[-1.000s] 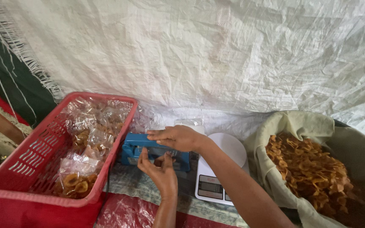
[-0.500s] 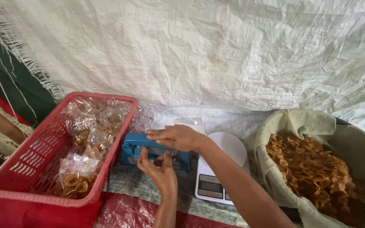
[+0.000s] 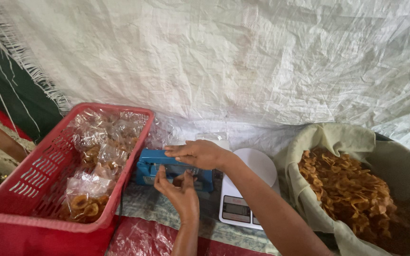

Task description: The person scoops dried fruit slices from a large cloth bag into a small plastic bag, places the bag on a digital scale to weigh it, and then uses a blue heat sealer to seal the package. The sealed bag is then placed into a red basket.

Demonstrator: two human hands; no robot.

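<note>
A blue heat sealer (image 3: 149, 169) sits on the patterned cloth between the red basket and the scale. My right hand (image 3: 199, 153) lies flat on top of the sealer's arm, fingers pointing left. My left hand (image 3: 179, 190) is just in front of the sealer, fingers curled up at its front edge, apparently on a clear plastic bag that is mostly hidden by both hands. A clear bag edge (image 3: 212, 137) shows behind the sealer.
A red plastic basket (image 3: 34, 178) at left holds several clear bags of fried snack rings (image 3: 82, 201). A white digital scale (image 3: 250, 189) stands right of the sealer. A large cloth-lined tub (image 3: 338, 142) of loose fried snacks (image 3: 349, 189) is at right. White woven sheeting hangs behind.
Both hands stay at the sealer; my left hand's fingers have shifted slightly at its front edge. Nothing else has moved.
</note>
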